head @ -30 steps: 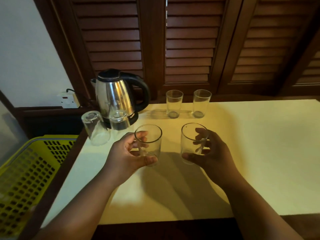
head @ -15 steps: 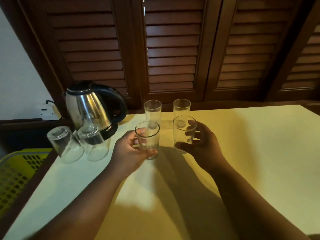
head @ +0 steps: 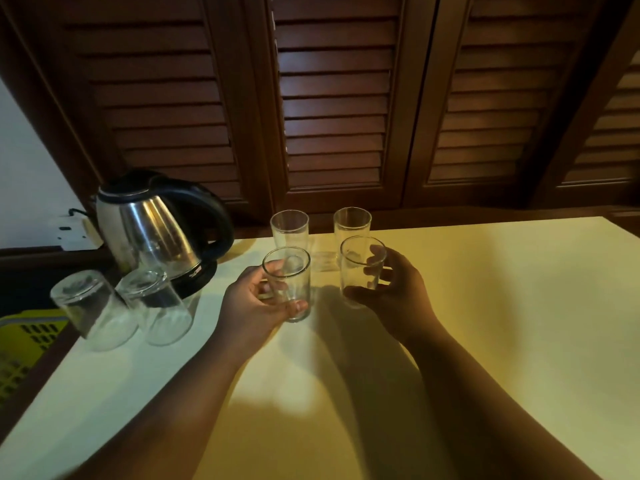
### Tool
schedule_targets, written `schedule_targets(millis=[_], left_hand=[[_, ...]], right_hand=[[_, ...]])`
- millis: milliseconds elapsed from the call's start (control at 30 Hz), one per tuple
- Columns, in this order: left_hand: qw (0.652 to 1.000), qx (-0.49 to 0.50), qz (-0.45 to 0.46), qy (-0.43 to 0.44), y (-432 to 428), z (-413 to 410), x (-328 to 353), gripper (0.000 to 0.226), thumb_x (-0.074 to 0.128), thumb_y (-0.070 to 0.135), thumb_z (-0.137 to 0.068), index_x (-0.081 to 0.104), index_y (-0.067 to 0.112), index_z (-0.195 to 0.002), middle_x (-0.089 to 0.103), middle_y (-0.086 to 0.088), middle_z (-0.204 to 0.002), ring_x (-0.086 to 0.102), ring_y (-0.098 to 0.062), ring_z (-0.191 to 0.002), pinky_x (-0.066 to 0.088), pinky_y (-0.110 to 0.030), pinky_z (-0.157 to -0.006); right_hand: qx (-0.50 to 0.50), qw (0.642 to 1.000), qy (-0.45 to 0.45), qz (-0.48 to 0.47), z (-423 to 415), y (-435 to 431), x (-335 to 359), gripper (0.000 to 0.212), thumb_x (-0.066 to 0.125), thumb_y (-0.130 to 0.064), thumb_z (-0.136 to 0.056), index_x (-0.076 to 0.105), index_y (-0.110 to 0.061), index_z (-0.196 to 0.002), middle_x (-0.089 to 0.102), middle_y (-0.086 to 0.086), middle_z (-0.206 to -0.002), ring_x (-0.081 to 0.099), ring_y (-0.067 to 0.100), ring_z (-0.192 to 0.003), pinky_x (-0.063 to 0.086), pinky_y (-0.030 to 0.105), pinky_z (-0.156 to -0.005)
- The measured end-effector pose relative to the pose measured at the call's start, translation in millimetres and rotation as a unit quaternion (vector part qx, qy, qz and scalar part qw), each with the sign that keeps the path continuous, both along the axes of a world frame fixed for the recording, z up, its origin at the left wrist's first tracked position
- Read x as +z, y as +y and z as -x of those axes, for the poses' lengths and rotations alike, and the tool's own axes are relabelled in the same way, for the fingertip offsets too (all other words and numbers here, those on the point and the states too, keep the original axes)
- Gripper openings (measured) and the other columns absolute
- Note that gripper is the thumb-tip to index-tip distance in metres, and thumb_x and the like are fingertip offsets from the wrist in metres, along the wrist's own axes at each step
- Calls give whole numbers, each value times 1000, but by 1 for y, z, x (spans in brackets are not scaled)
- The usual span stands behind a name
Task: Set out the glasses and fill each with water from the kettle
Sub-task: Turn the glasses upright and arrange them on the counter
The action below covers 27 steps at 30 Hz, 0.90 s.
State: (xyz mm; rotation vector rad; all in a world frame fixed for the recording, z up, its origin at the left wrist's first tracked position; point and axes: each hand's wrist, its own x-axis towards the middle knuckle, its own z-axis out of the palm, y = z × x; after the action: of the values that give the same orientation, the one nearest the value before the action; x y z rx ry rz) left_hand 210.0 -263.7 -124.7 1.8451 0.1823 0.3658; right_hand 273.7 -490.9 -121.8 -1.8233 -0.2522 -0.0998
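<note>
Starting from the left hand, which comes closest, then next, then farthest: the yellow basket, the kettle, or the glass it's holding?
1. Glass: held in the left hand itself.
2. Kettle: to the hand's left, farther back.
3. Yellow basket: far left, at the picture's edge.

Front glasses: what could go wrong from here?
1. The left hand and right hand grip the front glasses just before the back glasses; pushed forward, they may clink.
2. The upturned glasses stand by the table edge beside the kettle; grabbing it could knock one off.
</note>
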Motion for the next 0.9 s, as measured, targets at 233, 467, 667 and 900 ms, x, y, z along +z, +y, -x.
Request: schedule_targets(millis=[233,467,667,900], left_hand=[[1000,-7,-12,-2,-4,4,-3,70,95,12,-66,63,42,-120,69,8,-113,68,-10,-108,61,-35,-91],[1000,-7,-19,10,-5,7,-3,70,94,16,-69,62,40,-126,70,11,-113,68,-9,-107,58,-26,-86],[1000,-3,-11,23,-6,10,-3,67,93,21,-72,60,42,-127,70,13,-113,68,-11,-109,57,-27,-87],[999,1,-24,25,-8,13,-1,66,92,26,-73,56,45,-125,68,13,-117,65,-7,-109,55,-23,-83]], right_hand=[[-5,1000,8,-6,2,-5,-3,80,93,-14,-74,54,-22,-143,64,-6,-127,63,18,-115,55,23,-80],[4,1000,12,-12,3,-5,-6,81,93,-13,-73,55,-19,-144,66,-1,-131,64,20,-115,55,19,-78],[5,1000,14,-12,6,-9,-9,83,93,-13,-73,53,-20,-145,64,-2,-130,63,18,-113,54,13,-72],[15,1000,12,-23,10,-10,-13,81,92,-11,-75,53,-22,-145,62,-6,-123,61,7,-107,53,7,-68]])
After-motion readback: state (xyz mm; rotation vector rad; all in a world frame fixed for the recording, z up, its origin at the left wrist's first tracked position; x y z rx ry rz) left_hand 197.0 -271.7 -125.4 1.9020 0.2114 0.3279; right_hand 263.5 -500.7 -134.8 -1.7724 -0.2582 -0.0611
